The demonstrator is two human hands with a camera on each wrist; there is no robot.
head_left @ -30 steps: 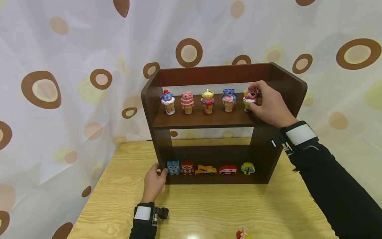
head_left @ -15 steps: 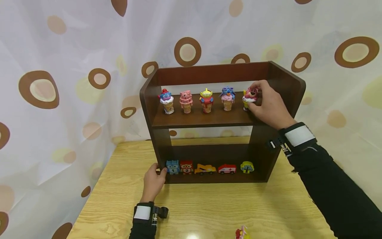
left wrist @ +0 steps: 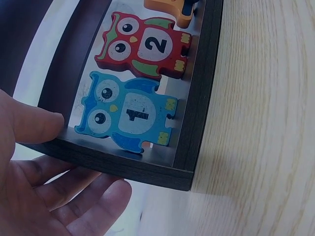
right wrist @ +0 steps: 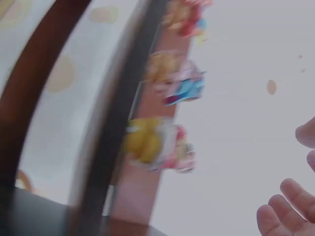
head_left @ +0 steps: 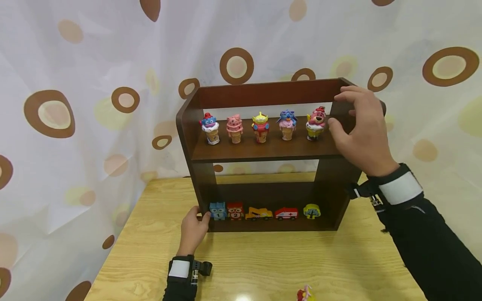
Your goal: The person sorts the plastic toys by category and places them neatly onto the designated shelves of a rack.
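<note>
A dark brown two-tier shelf (head_left: 260,159) stands on the table. My left hand (head_left: 193,230) grips its left side panel low down; in the left wrist view the thumb (left wrist: 39,125) lies inside the panel and the fingers outside. Nearby stand a blue owl block (left wrist: 125,113) marked 1 and a red owl block (left wrist: 142,44) marked 2. On the upper tier, a pink bear ice-cream figurine (head_left: 315,123) stands upright at the right end. My right hand (head_left: 363,129) is just right of it, fingers spread apart, holding nothing. The right wrist view is blurred.
Also on the upper tier are a blue-and-pink figurine (head_left: 287,124), a green-headed one (head_left: 260,127), a pink one (head_left: 235,128) and a blue-faced one (head_left: 209,128). Below stand a yellow crane truck (head_left: 258,213), an ambulance (head_left: 286,213) and a tree block (head_left: 311,211). A small toy (head_left: 305,294) lies on the table (head_left: 263,259).
My right hand has let go of the bear figurine and moved right and slightly up, its fingers spreading. The figurine stays on the upper tier. My left hand keeps its grip on the shelf.
</note>
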